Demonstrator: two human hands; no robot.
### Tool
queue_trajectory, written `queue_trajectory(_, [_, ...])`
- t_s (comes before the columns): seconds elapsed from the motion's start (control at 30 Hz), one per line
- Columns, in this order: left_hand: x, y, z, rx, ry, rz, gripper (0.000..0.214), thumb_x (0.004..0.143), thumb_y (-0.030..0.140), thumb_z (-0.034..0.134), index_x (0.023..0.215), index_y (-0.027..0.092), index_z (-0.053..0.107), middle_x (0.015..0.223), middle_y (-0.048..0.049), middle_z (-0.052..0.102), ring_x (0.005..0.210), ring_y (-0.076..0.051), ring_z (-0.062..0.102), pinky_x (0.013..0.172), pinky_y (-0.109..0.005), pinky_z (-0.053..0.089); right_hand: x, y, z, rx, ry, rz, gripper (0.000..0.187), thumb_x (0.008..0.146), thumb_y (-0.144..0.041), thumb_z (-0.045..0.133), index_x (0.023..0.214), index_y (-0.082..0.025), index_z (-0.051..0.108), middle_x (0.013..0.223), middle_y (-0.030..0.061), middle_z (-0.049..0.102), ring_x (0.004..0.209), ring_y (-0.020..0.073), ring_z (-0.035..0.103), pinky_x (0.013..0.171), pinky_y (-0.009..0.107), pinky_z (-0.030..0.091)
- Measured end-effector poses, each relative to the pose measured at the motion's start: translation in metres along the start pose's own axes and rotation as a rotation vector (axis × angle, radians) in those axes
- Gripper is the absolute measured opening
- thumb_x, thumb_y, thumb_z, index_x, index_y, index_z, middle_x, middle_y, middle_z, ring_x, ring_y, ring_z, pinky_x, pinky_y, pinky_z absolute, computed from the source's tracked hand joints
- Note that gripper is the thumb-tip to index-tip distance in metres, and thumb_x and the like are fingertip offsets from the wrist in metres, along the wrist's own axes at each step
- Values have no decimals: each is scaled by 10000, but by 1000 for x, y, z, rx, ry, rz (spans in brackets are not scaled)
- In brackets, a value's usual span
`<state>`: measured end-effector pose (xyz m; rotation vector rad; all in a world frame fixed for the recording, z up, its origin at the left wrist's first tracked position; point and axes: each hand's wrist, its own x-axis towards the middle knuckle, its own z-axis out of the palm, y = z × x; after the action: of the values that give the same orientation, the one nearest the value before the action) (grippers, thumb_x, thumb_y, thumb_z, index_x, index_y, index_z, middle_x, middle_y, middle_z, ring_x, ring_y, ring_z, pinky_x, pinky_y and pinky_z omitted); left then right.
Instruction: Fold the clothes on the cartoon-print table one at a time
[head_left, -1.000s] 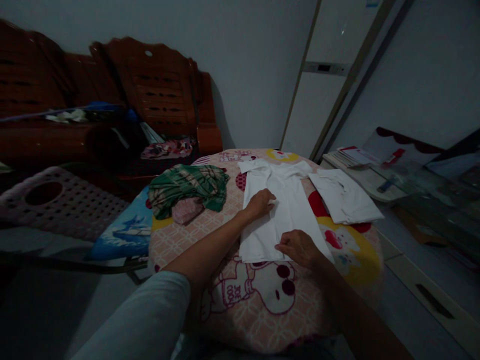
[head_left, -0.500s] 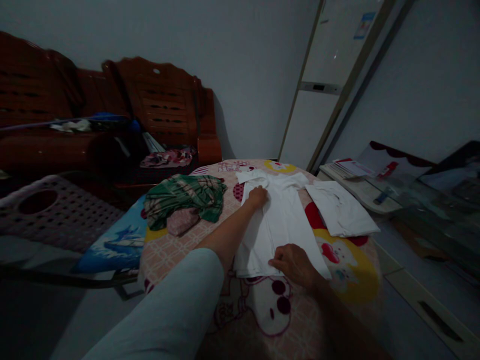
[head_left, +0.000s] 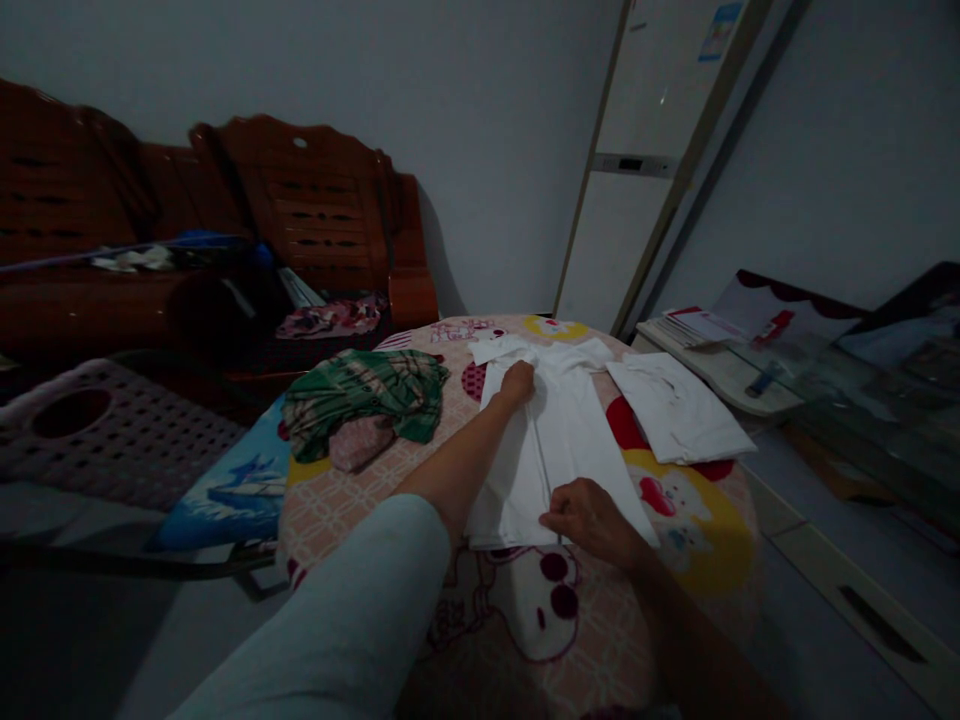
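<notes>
A white short-sleeved shirt (head_left: 574,430) lies spread on the round table, its sleeves at the far end and its hem toward me. Close to the upper part of the shirt, my left hand (head_left: 517,384) is closed on the cloth. My right hand (head_left: 589,518) pinches the shirt near its lower hem, and a raised crease runs in the cloth between the two hands. To the right rests a folded white garment (head_left: 679,408), apart from both hands.
A patterned cloth (head_left: 615,640) covers the table. On its left side lie a crumpled green plaid cloth (head_left: 367,395) and a pink bundle (head_left: 361,442). A woven chair (head_left: 135,440) stands left, a wooden sofa (head_left: 300,210) behind. At right is a glass-topped cabinet (head_left: 810,390).
The view has shifted slightly. Both hands keep their hold on the shirt; the right hand has lifted the hem edge a little, and the crease between the hands looks straighter.
</notes>
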<state>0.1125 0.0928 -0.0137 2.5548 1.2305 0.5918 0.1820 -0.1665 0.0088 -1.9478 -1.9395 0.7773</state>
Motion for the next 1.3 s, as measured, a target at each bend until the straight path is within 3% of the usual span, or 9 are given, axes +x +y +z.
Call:
queue_trajectory(0.23, [-14,0,-1,30,-38,-53,462,943,114,448,1404,97,478,1370,-176,558,1269,-224,534,1078,-306,398,-1,6,4,-41,63,-45,176,798,-331,675,716,-178,702,661,23,679,635,136,575,613,246,341])
queue_trajectory(0.37, [-36,-15,-8,133,-84,26,473,967,195,434,1436,134,429,1499,-160,437,1398,-233,390,1152,-355,296,-1,11,8,-8,77,-141,208,822,-297,659,996,-197,712,737,12,691,687,146,595,662,244,374])
queue_trajectory(0.57, [-64,-26,-15,249,-186,57,458,988,309,408,1430,190,424,1523,-142,411,1399,-249,396,1135,-420,313,-3,13,0,86,79,-134,255,823,-276,631,1047,-186,713,698,7,665,637,143,580,644,254,404])
queue_trajectory(0.67, [-79,-16,-23,185,-188,104,435,917,256,523,1331,127,541,1427,-181,513,1312,-257,499,1066,-348,397,-13,30,-13,128,175,-106,249,842,-276,579,1027,-173,711,677,11,655,622,150,585,619,260,421])
queue_trajectory(0.77, [-107,4,-40,119,-210,180,262,882,199,521,1062,138,702,1095,-136,709,1029,-239,660,893,-305,481,-32,54,-19,-26,267,-172,230,828,-231,563,1003,-165,697,832,69,703,759,192,637,724,308,468])
queue_trajectory(0.87, [-149,31,-60,69,-349,363,189,871,274,561,867,178,724,850,-78,726,806,-210,673,729,-282,474,-54,64,-13,-208,267,-288,283,784,-151,562,1045,-167,669,1008,114,688,929,234,632,827,357,477])
queue_trajectory(0.97, [-193,55,-72,100,-500,513,250,798,399,674,953,203,696,922,-78,711,790,-225,651,666,-299,463,-65,57,-2,-340,222,-314,322,763,-61,494,1026,-157,653,1004,115,647,943,235,588,813,346,472])
queue_trajectory(1.07, [-223,66,-71,222,-472,571,258,828,332,627,1035,178,634,1047,-120,660,864,-255,621,627,-321,461,-64,47,7,-438,254,-333,282,782,-27,440,945,-138,641,927,116,605,880,238,536,787,350,442])
queue_trajectory(1.3, [-234,61,-49,281,-374,565,157,915,188,476,1046,171,559,1035,-110,607,897,-242,555,708,-359,477,-46,60,16,-555,380,-374,219,795,-24,457,877,-154,612,866,90,580,820,220,486,723,320,375])
